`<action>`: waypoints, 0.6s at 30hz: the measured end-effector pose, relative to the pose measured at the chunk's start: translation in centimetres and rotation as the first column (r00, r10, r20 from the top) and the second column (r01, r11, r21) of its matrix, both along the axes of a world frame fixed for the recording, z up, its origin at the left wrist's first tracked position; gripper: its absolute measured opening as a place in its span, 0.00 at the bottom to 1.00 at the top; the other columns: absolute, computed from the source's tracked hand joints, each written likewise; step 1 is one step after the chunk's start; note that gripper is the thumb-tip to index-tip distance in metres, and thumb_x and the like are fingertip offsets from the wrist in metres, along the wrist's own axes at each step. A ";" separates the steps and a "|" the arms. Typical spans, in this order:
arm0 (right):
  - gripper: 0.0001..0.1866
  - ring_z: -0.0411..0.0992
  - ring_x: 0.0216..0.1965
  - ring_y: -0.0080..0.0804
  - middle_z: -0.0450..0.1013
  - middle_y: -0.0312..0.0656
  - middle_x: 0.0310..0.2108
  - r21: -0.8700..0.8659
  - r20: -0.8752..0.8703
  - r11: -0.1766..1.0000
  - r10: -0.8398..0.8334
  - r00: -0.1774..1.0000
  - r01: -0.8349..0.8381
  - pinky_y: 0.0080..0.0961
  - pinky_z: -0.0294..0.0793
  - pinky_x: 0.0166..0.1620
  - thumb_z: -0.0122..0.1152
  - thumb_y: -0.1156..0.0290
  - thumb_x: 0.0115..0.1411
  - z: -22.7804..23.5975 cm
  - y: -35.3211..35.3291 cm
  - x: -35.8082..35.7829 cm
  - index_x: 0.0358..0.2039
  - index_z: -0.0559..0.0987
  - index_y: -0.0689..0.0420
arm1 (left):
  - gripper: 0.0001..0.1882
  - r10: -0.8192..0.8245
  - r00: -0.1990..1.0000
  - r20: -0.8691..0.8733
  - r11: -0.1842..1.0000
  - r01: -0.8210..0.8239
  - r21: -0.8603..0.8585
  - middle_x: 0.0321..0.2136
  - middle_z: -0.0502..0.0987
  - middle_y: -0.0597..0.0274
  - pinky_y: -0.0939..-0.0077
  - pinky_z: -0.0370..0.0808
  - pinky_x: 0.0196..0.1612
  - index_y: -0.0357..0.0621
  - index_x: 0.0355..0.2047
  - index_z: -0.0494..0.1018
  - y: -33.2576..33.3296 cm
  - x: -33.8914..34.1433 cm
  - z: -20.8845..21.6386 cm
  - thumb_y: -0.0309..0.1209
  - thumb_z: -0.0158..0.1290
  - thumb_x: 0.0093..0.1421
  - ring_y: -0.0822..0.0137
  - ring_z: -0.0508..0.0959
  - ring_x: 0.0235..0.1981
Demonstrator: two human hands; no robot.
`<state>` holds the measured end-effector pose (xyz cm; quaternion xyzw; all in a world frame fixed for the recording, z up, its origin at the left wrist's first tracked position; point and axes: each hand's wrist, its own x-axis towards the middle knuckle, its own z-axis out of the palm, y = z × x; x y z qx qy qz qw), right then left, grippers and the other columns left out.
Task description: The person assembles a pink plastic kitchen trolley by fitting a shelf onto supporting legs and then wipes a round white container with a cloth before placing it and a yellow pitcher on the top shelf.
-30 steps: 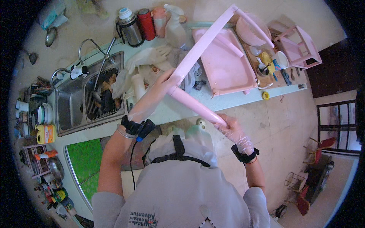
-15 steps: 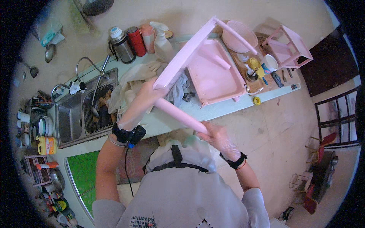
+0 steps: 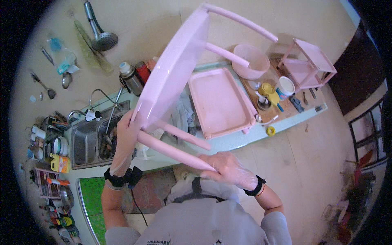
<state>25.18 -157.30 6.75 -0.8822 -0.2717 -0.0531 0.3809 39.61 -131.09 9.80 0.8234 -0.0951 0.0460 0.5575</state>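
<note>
A pink plastic stool-like piece, a flat panel with several tubular legs, is held tilted in the air above the counter's front. My left hand, in a clear glove, grips the panel's lower corner where a leg joins it. My right hand, also gloved, is closed around the free end of that leg. Behind, a pink rectangular tray lies on the counter. Grey cloth shows between the panel and the tray, partly hidden.
At left is a steel double sink. A wooden board at right bears a pink basket, a white tub and a yellow container. Farther right stands a small pink rack. Yellow tape lies at the counter's edge.
The pink piece has swung left and turned, so its broad panel and more legs show. My left hand has moved left and down; my right hand stays on the leg's end, slightly lower.
</note>
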 end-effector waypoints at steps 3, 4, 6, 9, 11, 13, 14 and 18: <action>0.23 0.73 0.34 0.44 0.74 0.47 0.33 0.156 -0.011 0.980 0.129 0.992 -0.125 0.37 0.71 0.38 0.53 0.56 0.57 1.8 -2.9 1.0 0.46 0.72 0.59 | 0.15 0.043 0.999 0.029 0.982 -0.037 -0.186 0.26 0.73 0.65 0.86 0.67 0.24 0.35 0.40 0.71 -0.3 -1.2 2.0 0.34 0.45 0.62 0.78 0.70 0.23; 0.22 0.73 0.35 0.44 0.74 0.46 0.34 0.192 -0.037 0.968 0.172 0.984 -0.162 0.37 0.71 0.39 0.50 0.56 0.58 2.7 -3.8 0.9 0.46 0.72 0.59 | 0.15 0.065 0.996 0.058 0.981 -0.052 -0.188 0.26 0.73 0.65 0.86 0.67 0.24 0.35 0.40 0.71 -0.4 -2.1 3.1 0.34 0.45 0.62 0.78 0.70 0.23; 0.20 0.72 0.35 0.43 0.74 0.45 0.33 0.252 -0.056 0.949 0.207 0.977 -0.187 0.35 0.71 0.39 0.47 0.58 0.60 2.9 -5.5 1.5 0.44 0.73 0.60 | 0.17 0.097 0.995 0.025 0.959 -0.087 -0.268 0.28 0.74 0.67 0.84 0.69 0.32 0.36 0.39 0.71 -0.2 -3.1 4.6 0.40 0.47 0.62 0.78 0.71 0.28; 0.17 0.72 0.35 0.42 0.73 0.47 0.32 0.288 0.027 0.953 0.089 0.996 -0.093 0.34 0.70 0.41 0.48 0.62 0.60 3.1 -7.4 1.7 0.43 0.74 0.61 | 0.16 0.208 0.970 0.126 0.923 -0.152 -0.354 0.28 0.73 0.68 0.84 0.69 0.30 0.37 0.38 0.71 -0.2 -4.2 4.8 0.40 0.48 0.61 0.79 0.71 0.27; 0.14 0.72 0.38 0.37 0.73 0.48 0.35 0.213 -0.138 0.972 -0.069 0.988 0.098 0.32 0.70 0.44 0.49 0.67 0.60 4.0 -8.8 0.8 0.41 0.75 0.62 | 0.16 0.240 0.951 0.197 0.925 -0.163 -0.342 0.28 0.73 0.68 0.84 0.69 0.30 0.36 0.37 0.71 -0.3 -5.5 4.9 0.40 0.48 0.61 0.79 0.71 0.27; 0.14 0.71 0.40 0.35 0.73 0.47 0.37 0.297 -0.222 0.931 -0.147 0.964 0.210 0.31 0.69 0.46 0.50 0.68 0.59 4.3 -9.8 0.2 0.41 0.74 0.62 | 0.14 0.262 0.933 0.246 0.921 -0.166 -0.353 0.27 0.73 0.67 0.82 0.69 0.30 0.35 0.37 0.71 0.4 -6.8 4.6 0.36 0.48 0.61 0.78 0.71 0.27; 0.14 0.71 0.42 0.34 0.73 0.46 0.39 0.359 -0.330 0.868 -0.225 0.917 0.343 0.30 0.68 0.48 0.52 0.68 0.58 4.4 -9.8 0.1 0.42 0.74 0.63 | 0.14 0.256 0.931 0.260 0.922 -0.155 -0.355 0.27 0.73 0.67 0.82 0.69 0.30 0.35 0.37 0.71 0.2 -7.6 4.6 0.36 0.48 0.61 0.78 0.71 0.27; 0.30 0.65 0.52 0.33 0.68 0.49 0.48 0.642 -0.142 0.756 -0.049 0.989 0.130 0.28 0.61 0.54 0.58 0.57 0.54 9.1 -6.9 0.2 0.52 0.65 0.62 | 0.10 0.318 0.820 0.475 0.948 -0.282 -0.148 0.26 0.74 0.64 0.79 0.69 0.26 0.34 0.38 0.72 0.2 -11.7 3.1 0.25 0.50 0.57 0.71 0.73 0.26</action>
